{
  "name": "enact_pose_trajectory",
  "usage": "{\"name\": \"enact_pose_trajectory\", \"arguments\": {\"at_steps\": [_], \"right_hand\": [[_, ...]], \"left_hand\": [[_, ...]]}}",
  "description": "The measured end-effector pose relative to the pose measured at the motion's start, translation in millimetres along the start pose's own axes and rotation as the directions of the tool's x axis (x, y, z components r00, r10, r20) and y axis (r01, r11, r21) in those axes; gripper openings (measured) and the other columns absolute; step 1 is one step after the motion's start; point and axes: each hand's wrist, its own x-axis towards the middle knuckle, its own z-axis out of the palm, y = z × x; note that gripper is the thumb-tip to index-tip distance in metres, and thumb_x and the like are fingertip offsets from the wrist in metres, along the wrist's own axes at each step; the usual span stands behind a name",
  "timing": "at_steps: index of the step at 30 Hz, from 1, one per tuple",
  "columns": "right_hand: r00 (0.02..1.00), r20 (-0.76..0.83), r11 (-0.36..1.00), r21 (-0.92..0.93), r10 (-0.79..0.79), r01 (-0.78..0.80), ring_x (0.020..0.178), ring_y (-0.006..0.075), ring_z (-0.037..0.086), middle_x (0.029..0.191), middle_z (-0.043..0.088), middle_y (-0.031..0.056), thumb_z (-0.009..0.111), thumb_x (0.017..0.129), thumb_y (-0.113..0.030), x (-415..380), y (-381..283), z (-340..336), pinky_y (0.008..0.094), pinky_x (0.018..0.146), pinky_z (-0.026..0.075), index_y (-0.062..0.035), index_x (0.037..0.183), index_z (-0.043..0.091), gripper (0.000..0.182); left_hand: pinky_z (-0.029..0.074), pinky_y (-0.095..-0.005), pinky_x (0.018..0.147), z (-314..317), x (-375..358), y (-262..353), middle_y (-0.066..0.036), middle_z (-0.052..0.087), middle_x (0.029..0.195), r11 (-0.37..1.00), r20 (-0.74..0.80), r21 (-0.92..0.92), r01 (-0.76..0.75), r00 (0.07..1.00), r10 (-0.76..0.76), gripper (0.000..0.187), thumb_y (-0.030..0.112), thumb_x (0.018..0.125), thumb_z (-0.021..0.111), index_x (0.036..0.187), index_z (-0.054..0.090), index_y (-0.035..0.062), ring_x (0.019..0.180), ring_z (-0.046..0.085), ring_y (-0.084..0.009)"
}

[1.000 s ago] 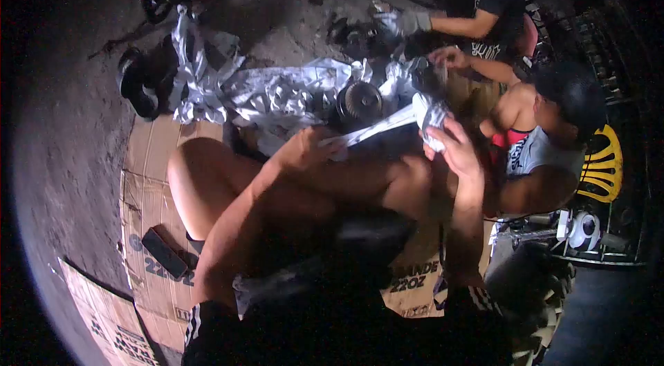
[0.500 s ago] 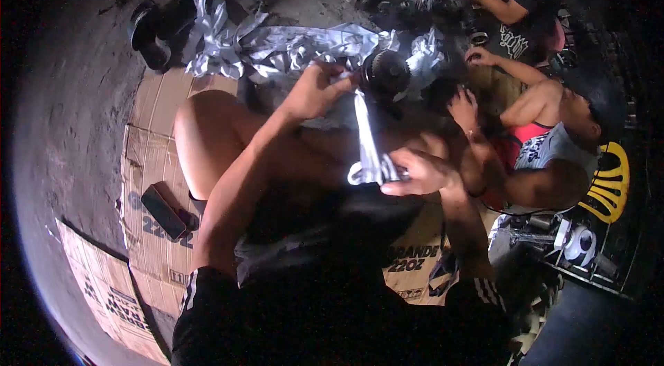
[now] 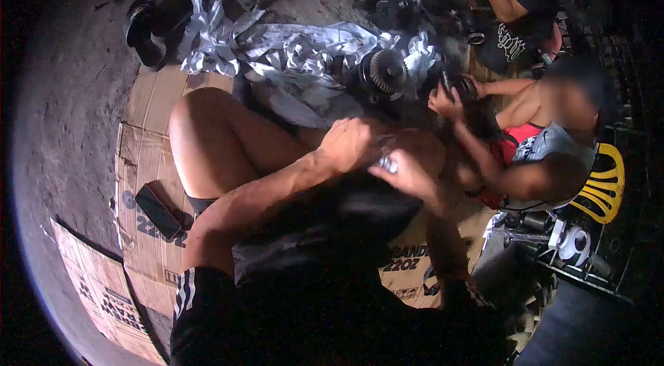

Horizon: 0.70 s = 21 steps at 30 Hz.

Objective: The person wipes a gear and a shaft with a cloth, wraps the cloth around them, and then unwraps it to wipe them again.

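Observation:
Both of my hands are close together above my lap. My left hand (image 3: 348, 145) is closed in a fist; what it holds, if anything, is hidden. Slightly blurred, my right hand (image 3: 413, 178) is closed on a bunched silver-white strip of cloth (image 3: 389, 164), of which only a small part shows. Beyond my hands stands a dark round metal part with a toothed ring (image 3: 387, 74), touched by neither hand. Behind it and to the left lies a heap of shiny silver-grey cloth strips (image 3: 304, 44).
A co-worker (image 3: 560, 138) sits close on the right, handling a dark part (image 3: 465, 87). Another person (image 3: 508, 3) works at the far right. Flattened cardboard (image 3: 142, 152) lies under me, with a phone (image 3: 158, 210) on it. A yellow stool (image 3: 605, 186) stands at the right.
My left hand has left the toothed metal part and come down and toward me, beside the right hand. The long stretched strip is now bunched. The co-worker's hands have moved together around the dark part.

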Motion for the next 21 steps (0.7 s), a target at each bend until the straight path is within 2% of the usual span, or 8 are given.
{"name": "enact_pose_trajectory", "arguments": {"at_steps": [2, 3, 6, 9, 11, 14, 17, 21], "right_hand": [[1.000, 0.009, 0.923, 0.384, 0.020, -0.022, 0.080, 0.0150, 0.061, 0.087, 0.069, 0.0076, 0.076, 0.090, -0.032, -4.4, -23.3, 21.0, 0.0337, 0.076, 0.049, -0.0023, 0.096, 0.068, 0.032], [0.996, -0.013, 0.982, 0.172, 0.083, -0.079, 0.074, 0.0122, 0.058, 0.082, 0.068, 0.0051, 0.074, 0.091, -0.033, -12.1, -25.0, 14.0, 0.0323, 0.070, 0.049, -0.0010, 0.094, 0.068, 0.033], [0.980, -0.146, 0.966, 0.239, 0.138, -0.100, 0.068, 0.0104, 0.055, 0.076, 0.065, 0.0034, 0.074, 0.091, -0.033, -18.1, -34.5, 16.5, 0.0306, 0.063, 0.047, 0.0002, 0.092, 0.068, 0.034], [0.966, -0.206, 0.949, 0.304, 0.154, -0.086, 0.065, 0.0089, 0.052, 0.073, 0.063, 0.0031, 0.074, 0.091, -0.034, -18.0, -37.5, 13.2, 0.0290, 0.060, 0.045, 0.0003, 0.091, 0.068, 0.035], [0.841, -0.472, 0.939, -0.326, -0.265, 0.113, 0.064, 0.0074, 0.051, 0.070, 0.062, 0.0018, 0.075, 0.091, -0.033, -12.0, -55.8, 3.0, 0.0277, 0.057, 0.043, 0.0000, 0.090, 0.069, 0.034], [0.859, -0.493, 0.989, -0.029, -0.138, 0.143, 0.076, 0.0174, 0.060, 0.086, 0.066, 0.0093, 0.074, 0.092, -0.028, 1.7, -23.6, 33.5, 0.0334, 0.068, 0.049, 0.0008, 0.104, 0.067, 0.032], [0.720, -0.638, 0.961, -0.211, -0.273, 0.178, 0.102, 0.0388, 0.063, 0.116, 0.062, 0.0232, 0.070, 0.093, -0.023, 24.5, -0.5, 50.3, 0.0437, 0.084, 0.051, 0.0027, 0.120, 0.059, 0.039], [0.686, -0.689, 0.968, -0.233, -0.234, 0.096, 0.101, 0.0398, 0.063, 0.118, 0.060, 0.0233, 0.066, 0.095, -0.016, 56.2, -4.4, 51.4, 0.0430, 0.083, 0.051, 0.0025, 0.119, 0.060, 0.031]], "left_hand": [[0.054, -0.0454, 0.076, 5.5, 3.9, -5.9, -0.022, 0.070, 0.090, 0.997, 0.090, 0.072, 0.040, 0.995, -0.047, 0.034, 0.037, 0.092, 0.064, 0.103, 0.072, 0.0054, 0.083, 0.069, -0.0379], [0.054, -0.0454, 0.076, 10.8, 3.8, -10.2, -0.022, 0.070, 0.090, 0.996, 0.095, 0.074, 0.042, 0.994, -0.048, 0.034, 0.037, 0.092, 0.064, 0.103, 0.072, 0.0054, 0.083, 0.069, -0.0379], [0.050, -0.0306, 0.068, 7.4, 5.7, -13.9, -0.003, 0.070, 0.080, 0.686, 0.223, -0.693, 0.220, 0.971, -0.086, 0.029, 0.030, 0.092, 0.073, 0.091, 0.073, 0.0013, 0.075, 0.061, -0.0099], [0.050, -0.0279, 0.074, 11.7, 14.6, -36.1, -0.002, 0.071, 0.086, 0.554, 0.308, -0.793, 0.256, 0.951, 0.002, 0.031, 0.031, 0.093, 0.072, 0.095, 0.074, 0.0005, 0.082, 0.062, -0.0086], [0.051, -0.0274, 0.079, 14.9, 19.5, -48.4, -0.003, 0.072, 0.094, 0.573, 0.319, -0.787, 0.229, 0.946, 0.060, 0.030, 0.028, 0.095, 0.069, 0.103, 0.072, -0.0007, 0.087, 0.063, -0.0105], [0.052, -0.0268, 0.080, 27.1, 18.4, -53.8, -0.003, 0.072, 0.100, 0.234, 0.051, -0.972, 0.036, 0.997, 0.056, 0.017, 0.013, 0.096, 0.067, 0.106, 0.072, 0.0002, 0.088, 0.063, -0.0090], [0.052, -0.0275, 0.083, 32.3, 10.9, -49.3, -0.005, 0.071, 0.101, 0.231, 0.139, -0.959, 0.166, 0.982, -0.131, 0.018, 0.011, 0.097, 0.063, 0.108, 0.070, -0.0015, 0.089, 0.063, -0.0105], [0.050, -0.0255, 0.071, 43.7, 7.7, -44.1, -0.002, 0.069, 0.093, 0.384, -0.047, -0.911, 0.152, 0.886, -0.462, 0.020, 0.015, 0.097, 0.064, 0.107, 0.070, -0.0006, 0.082, 0.059, -0.0094]]}}
